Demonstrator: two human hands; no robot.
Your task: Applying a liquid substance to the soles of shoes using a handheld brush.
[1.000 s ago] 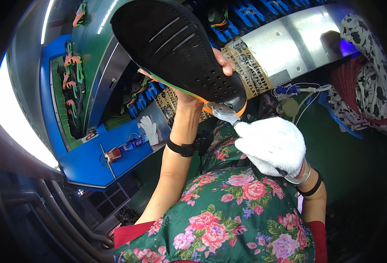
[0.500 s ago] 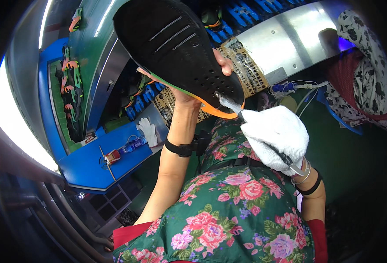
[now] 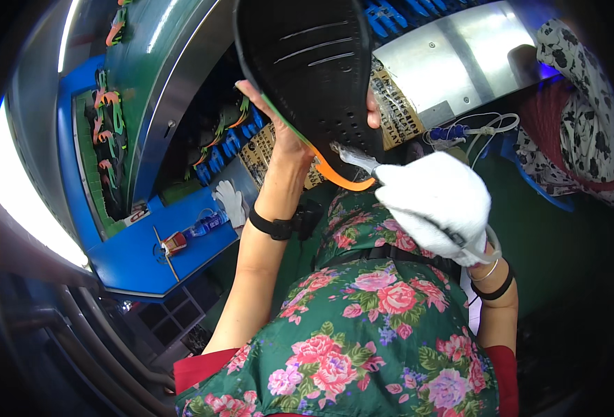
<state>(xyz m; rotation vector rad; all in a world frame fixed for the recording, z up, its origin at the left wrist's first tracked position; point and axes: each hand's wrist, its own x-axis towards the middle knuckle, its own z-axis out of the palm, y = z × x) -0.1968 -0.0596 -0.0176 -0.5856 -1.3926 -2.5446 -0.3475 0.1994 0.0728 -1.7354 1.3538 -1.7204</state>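
Note:
In front of me, near the top of the view, a black shoe sole [image 3: 307,69] is held up, with rows of small holes, a few pale slits and an orange-and-green edge. My left hand [image 3: 289,142], bare, grips it from beneath; the fingertips show at its right side. My right hand [image 3: 435,201], in a white knit glove, is closed around a thin-handled brush [image 3: 355,158]. The brush's pale, wet-looking tip lies against the holed end of the sole, beside the orange edge. The right fingertips are mostly hidden by the glove.
On the blue bench [image 3: 137,267] at left lie a white glove [image 3: 230,201], a blue-labelled bottle [image 3: 210,222], a red container [image 3: 175,242] and a stick [image 3: 173,267]. Orange-and-green pieces [image 3: 109,104] line a belt. A metal panel [image 3: 453,59] and patterned cloth [image 3: 578,118] are at right.
The sole has shifted right and turned more upright in my left hand. The brush tip has moved slightly left and up, and my right hand has turned a little.

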